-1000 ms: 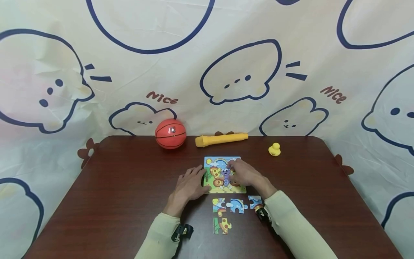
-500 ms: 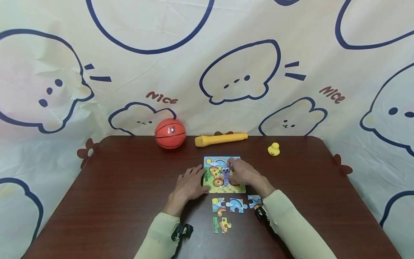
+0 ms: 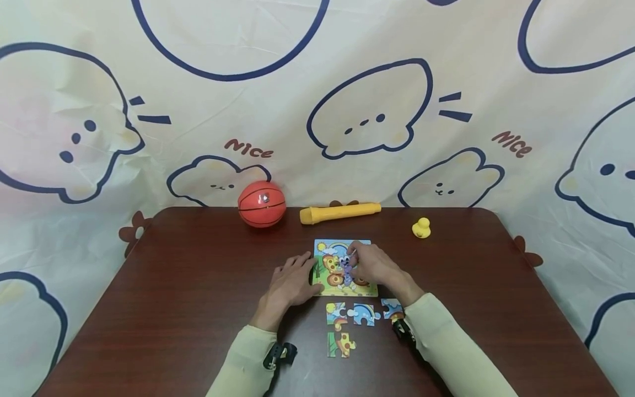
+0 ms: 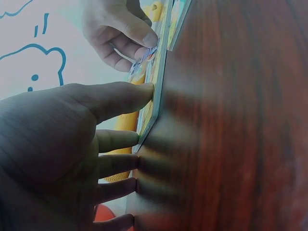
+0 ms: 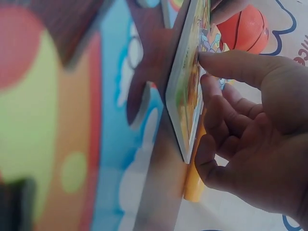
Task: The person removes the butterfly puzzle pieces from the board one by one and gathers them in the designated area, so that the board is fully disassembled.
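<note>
A picture puzzle board lies on the table, showing a sun, a rainbow and an animal. My left hand rests at its left edge, fingers spread and fairly straight; in the left wrist view the thumb touches the board's rim and other fingertips meet the table. Over the board's right part, my right hand pinches a puzzle piece with a purple figure, slightly raised at its upper right. The curled fingers hide part of this piece. Nearer me lie a sun piece, a rainbow piece and a giraffe-patterned piece.
Another blue piece lies partly under the right wrist's camera. Along the table's far edge are a red ball, a yellow toy microphone and a yellow rubber duck. A printed cloth hangs behind.
A pale edge of the piece now shows by the right fingertips, where the piece has tipped up slightly. The left hand and the loose pieces have stayed in place.
</note>
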Available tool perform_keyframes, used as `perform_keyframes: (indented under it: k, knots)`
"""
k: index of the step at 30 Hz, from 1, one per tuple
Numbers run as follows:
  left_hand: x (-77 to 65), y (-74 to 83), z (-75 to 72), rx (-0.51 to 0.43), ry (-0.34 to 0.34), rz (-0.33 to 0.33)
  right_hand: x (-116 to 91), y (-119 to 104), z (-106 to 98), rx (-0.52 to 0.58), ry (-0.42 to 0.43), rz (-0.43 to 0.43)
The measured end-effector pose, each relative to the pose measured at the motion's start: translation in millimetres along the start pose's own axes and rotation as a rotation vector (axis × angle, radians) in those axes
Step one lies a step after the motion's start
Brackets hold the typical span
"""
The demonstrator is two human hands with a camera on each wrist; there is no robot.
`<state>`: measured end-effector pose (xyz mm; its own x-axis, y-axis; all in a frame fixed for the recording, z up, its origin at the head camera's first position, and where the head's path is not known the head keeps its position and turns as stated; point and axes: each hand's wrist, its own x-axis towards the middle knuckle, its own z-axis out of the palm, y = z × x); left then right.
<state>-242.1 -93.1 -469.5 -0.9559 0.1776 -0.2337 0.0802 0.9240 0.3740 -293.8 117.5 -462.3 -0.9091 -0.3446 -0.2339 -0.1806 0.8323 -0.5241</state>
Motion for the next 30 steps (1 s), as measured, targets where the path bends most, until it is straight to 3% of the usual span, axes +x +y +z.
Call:
perform_keyframes:
  k: [8, 17, 30]
  knots:
    - [-1.5, 1.3, -1.1, 0.002, -0.006, 0.014, -1.5, 3.9, 0.7, 0.026, 0.023, -0.025]
    - [-0.9, 0.3, -0.3, 0.001, -0.001, 0.013, -15.0, 4.2, -6.1, 0.030, 0.126, -0.064]
    - [-2.2, 0.1, -0.5, -0.007, 0.017, 0.027, -40.0, 13.8, -0.9, -0.030, 0.154, -0.104]
